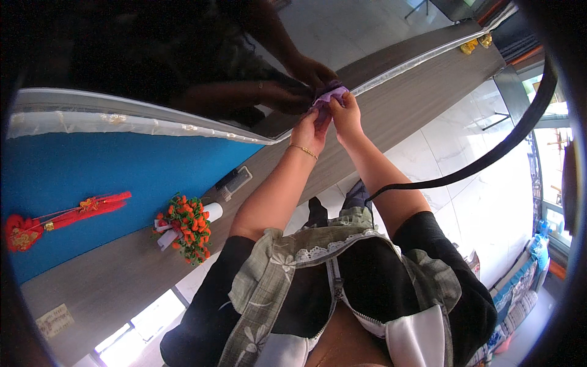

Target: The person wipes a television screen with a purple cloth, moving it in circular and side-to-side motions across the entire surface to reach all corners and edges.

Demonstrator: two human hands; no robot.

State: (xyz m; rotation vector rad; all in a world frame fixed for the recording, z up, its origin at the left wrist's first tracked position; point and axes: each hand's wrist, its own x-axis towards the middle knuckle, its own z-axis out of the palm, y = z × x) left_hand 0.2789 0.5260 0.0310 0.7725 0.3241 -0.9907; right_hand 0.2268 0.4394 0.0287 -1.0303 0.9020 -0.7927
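Observation:
A crumpled purple cloth (331, 95) is between my two hands, at the lower edge of a large glossy black television screen (192, 55). My left hand (311, 130) pinches it from below, a thin bracelet (304, 150) around the wrist. Beside it, my right hand (347, 117) holds the cloth's other side with bent fingers. White lace trim (137, 125) runs along the screen's rim. Both hands and the cloth are mirrored in the dark glass. Whether the cloth presses on the screen or only on its rim, I cannot tell.
Under the screen runs a long grey wood-grain cabinet top (394, 110). Orange artificial flowers in a white vase (213, 212) stand at left, near a red hanging ornament (87, 208) on the blue wall. Small golden figurines (474, 44) sit at the far end. A black strap (477, 160) crosses the right side.

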